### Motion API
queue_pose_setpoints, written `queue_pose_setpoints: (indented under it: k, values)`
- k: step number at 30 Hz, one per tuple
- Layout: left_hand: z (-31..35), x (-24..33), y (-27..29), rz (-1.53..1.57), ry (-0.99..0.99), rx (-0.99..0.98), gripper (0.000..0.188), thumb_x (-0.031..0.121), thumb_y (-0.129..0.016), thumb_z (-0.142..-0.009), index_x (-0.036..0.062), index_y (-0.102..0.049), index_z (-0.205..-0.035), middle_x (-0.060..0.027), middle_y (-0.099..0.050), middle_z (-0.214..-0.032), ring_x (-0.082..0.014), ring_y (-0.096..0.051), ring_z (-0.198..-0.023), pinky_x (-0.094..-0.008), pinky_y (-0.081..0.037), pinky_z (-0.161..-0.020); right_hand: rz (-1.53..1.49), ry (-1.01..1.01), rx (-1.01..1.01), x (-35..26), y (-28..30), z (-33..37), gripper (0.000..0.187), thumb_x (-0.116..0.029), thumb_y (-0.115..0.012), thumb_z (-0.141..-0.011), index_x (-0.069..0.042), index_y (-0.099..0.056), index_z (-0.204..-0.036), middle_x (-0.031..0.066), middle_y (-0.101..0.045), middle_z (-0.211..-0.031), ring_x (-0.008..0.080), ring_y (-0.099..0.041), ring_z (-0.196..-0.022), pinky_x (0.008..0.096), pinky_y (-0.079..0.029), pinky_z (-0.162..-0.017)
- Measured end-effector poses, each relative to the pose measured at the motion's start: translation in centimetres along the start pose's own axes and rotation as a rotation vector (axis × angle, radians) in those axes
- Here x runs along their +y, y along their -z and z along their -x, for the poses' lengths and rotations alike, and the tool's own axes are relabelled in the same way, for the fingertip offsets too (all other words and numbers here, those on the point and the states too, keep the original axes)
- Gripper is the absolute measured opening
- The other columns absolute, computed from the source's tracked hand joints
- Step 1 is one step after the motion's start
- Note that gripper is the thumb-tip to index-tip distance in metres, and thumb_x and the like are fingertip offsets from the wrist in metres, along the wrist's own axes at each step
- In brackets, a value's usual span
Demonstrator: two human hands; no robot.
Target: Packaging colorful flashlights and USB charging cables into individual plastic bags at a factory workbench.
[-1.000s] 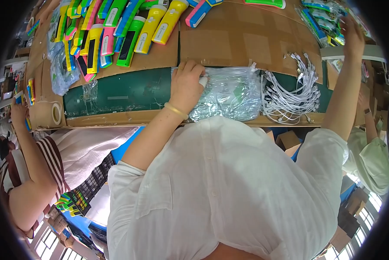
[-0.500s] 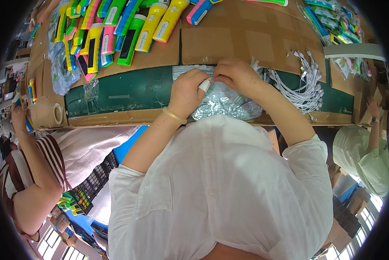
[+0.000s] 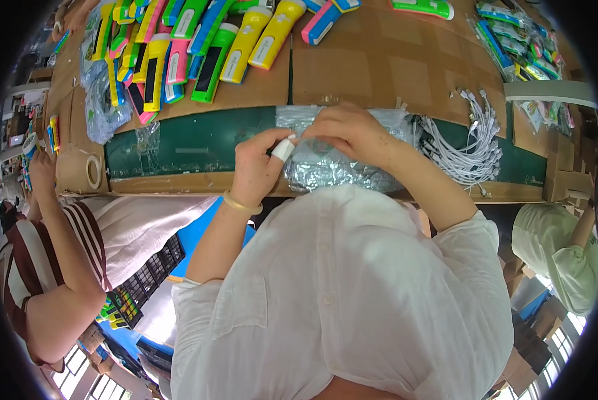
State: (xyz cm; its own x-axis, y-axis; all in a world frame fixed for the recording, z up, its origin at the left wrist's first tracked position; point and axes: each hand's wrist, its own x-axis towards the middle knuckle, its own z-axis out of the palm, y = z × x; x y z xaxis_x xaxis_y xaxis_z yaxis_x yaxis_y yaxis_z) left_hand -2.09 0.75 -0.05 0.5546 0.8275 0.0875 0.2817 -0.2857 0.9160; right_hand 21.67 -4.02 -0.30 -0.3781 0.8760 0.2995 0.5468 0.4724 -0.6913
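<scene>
A stack of clear plastic bags lies at the table's near edge, in front of my body. My left hand, with a white wrap round one finger, is at the stack's left side, thumb and index finger pinched together. My right hand reaches over the bags, its fingers bent and closed, the tips close to the left hand's. Thin clear film seems to run between the fingertips; where it ends I cannot make out.
Many-coloured flashlights are piled on cardboard at the far left. White cables lie in a bundle to the right. Bagged items sit far right, and a tape roll at left. People work on both sides.
My left hand has moved left and a little nearer to me. My right hand has shifted slightly left over the bags. The whole view has turned a little.
</scene>
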Motion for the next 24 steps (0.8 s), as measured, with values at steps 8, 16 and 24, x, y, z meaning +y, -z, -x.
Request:
queue_pose_setpoints:
  k: [8, 16, 24]
  values:
    - [-0.7, 0.6, -0.8, -0.201, -0.316, -0.123, 0.024, 0.001, -0.072, -0.080, 0.0064, -0.070, -0.103, -0.0121, -0.067, -0.088, -0.0328, -0.065, -0.081, -0.0394, -0.053, -0.074, 0.049, -0.051, -0.094, 1.2, 1.0, 1.6, 0.016, -0.012, -0.074, -0.084, -0.013, -0.069, -0.099, 0.0032, -0.064, -0.099, 0.0281, -0.062, -0.091, 0.0418, -0.050, -0.080]
    - [-0.4, 0.1, -0.7, -0.124, -0.285, -0.140, 0.016, -0.002, -0.071, -0.075, 0.0065, -0.070, -0.088, -0.0106, -0.068, -0.102, -0.0297, -0.065, -0.083, -0.0373, -0.053, -0.071, 0.244, -0.579, 0.214, 10.8, 17.5, 2.4, 0.034, -0.022, -0.073, -0.089, -0.008, -0.069, -0.120, 0.0158, -0.071, -0.115, 0.0348, -0.066, -0.109, 0.0406, -0.053, -0.094]
    - [-1.3, 2.3, -2.3, -0.045, -0.499, -0.466, 0.045, -0.011, -0.067, -0.060, 0.0129, -0.068, -0.098, -0.0047, -0.067, -0.103, -0.0277, -0.066, -0.097, -0.0385, -0.054, -0.081, 0.972, -0.681, 0.005, 24.7, 24.9, 3.5, 0.069, -0.007, -0.070, -0.077, -0.015, -0.047, -0.142, 0.0187, -0.047, -0.144, 0.0429, -0.045, -0.132, 0.0478, -0.043, -0.109]
